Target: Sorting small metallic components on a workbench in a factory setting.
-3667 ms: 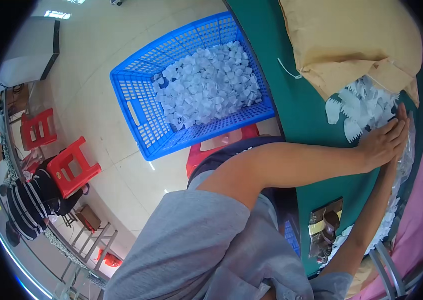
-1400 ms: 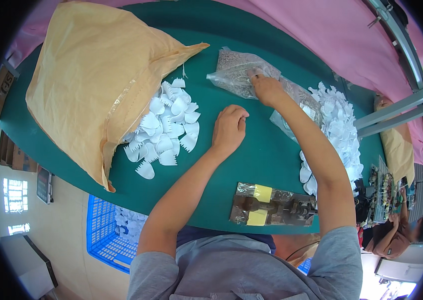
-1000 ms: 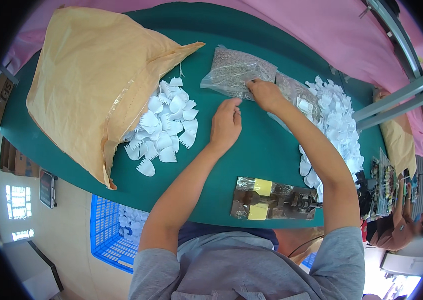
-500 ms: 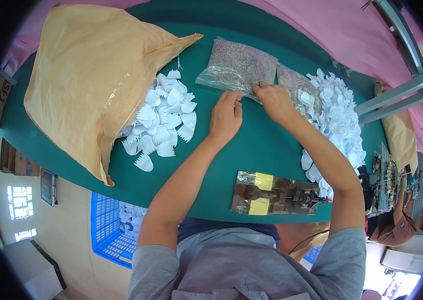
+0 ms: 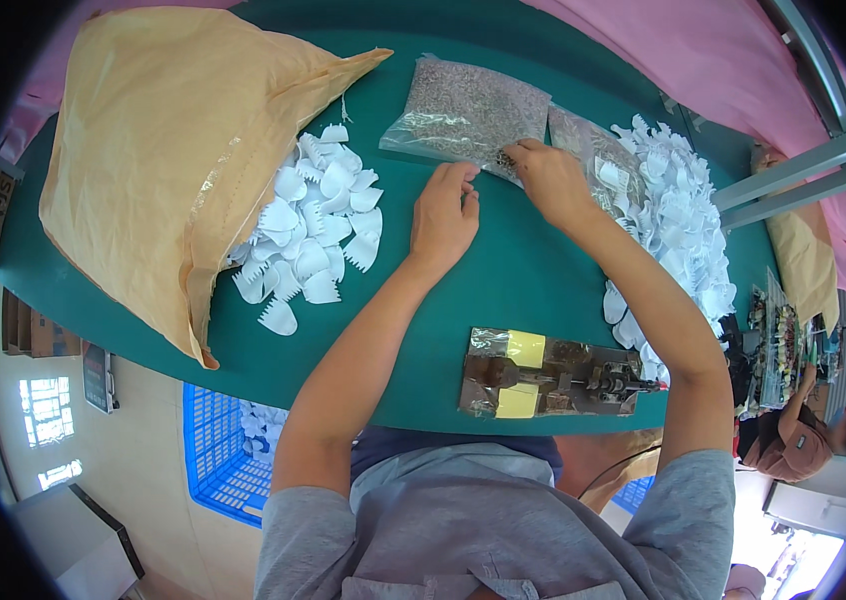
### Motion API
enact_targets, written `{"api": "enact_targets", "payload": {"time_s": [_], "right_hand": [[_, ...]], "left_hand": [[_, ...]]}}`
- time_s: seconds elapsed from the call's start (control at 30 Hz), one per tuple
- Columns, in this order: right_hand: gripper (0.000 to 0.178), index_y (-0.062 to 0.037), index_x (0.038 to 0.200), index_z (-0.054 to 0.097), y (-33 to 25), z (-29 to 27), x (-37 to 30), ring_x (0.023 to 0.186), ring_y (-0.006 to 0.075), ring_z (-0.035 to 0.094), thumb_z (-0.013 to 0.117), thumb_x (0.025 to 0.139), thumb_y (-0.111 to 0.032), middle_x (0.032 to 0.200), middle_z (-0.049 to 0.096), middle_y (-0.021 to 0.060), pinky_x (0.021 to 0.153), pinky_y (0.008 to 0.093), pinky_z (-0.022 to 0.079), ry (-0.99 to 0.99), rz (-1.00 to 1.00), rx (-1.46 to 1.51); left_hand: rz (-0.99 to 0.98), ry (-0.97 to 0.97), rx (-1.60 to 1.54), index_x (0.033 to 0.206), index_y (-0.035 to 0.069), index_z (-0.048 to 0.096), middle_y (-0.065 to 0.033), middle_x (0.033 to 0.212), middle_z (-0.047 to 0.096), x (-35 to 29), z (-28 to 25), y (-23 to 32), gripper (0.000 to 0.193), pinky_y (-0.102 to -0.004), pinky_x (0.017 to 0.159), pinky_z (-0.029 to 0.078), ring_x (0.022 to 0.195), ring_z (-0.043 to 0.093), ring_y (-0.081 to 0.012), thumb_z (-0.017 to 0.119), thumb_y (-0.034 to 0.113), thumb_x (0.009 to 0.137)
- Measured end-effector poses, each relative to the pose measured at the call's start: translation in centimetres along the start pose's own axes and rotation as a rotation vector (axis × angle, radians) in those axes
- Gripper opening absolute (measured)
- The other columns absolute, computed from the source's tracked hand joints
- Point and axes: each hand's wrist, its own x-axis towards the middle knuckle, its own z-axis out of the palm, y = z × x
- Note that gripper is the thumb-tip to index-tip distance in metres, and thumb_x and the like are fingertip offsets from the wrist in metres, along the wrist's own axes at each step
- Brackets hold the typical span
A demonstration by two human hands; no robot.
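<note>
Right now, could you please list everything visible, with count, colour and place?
Table: 1, green, centre.
Kraft paper sack: 1, tan, left.
Toothed pieces: one pile, white, sack's mouth.
Loose pieces: one heap, white, right.
Clear bags of small bits: 2, greyish, upper middle.
Mechanical tool: 1, dark with yellow patches, near edge.
Basket: 1, blue, lower left.
Cloth: count unclear, pink, top.
Metal bars: several, grey, right.
Second sack: 1, tan, right.
Cardboard boxes: several, brown, left edge.
Clutter: uncounted, mixed, far right.
Co-worker: 1, brown shirt, far right.
Sleeves: 2, grey, bottom.
Left hand: 1, bare, by left bag's edge.
Right hand: 1, bare, at left bag's corner.
</note>
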Motion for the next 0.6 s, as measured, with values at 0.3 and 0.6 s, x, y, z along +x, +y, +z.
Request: {"api": "enact_targets", "payload": {"time_s": [0.3, 0.6], "right_hand": [[0.063, -0.0091, 0.151, 0.057, -1.5, -0.5, 3.0, 0.120, 0.0380, 0.067, 0.070, 0.090, -0.005, 0.143, 0.064, 0.0136, 0.102, 0.0481, 0.056, -0.305, 0.034, -0.069], [0.045, -0.0072, 0.122, 0.078, -2.1, -1.0, 2.2, 0.111, 0.0390, 0.072, 0.087, 0.079, -0.017, 0.118, 0.075, 0.0166, 0.095, 0.0477, 0.057, -0.118, 0.119, 0.134]], "left_hand": [[-0.006, -0.017, 0.007, 0.126, 0.002, 0.065, -0.0161, 0.119, 0.069, -0.1, 0.1, 0.0, 0.037, -0.0423, 0.089, 0.058, 0.099, 0.072, -0.0309, 0.059, -0.008, 0.091], [0.006, -0.035, 0.117, 0.137, 0.004, 0.062, -0.0186, 0.117, 0.066, 0.2, -0.1, 0.4, 0.047, -0.0485, 0.093, 0.055, 0.108, 0.066, -0.0382, 0.060, -0.007, 0.092]]}}
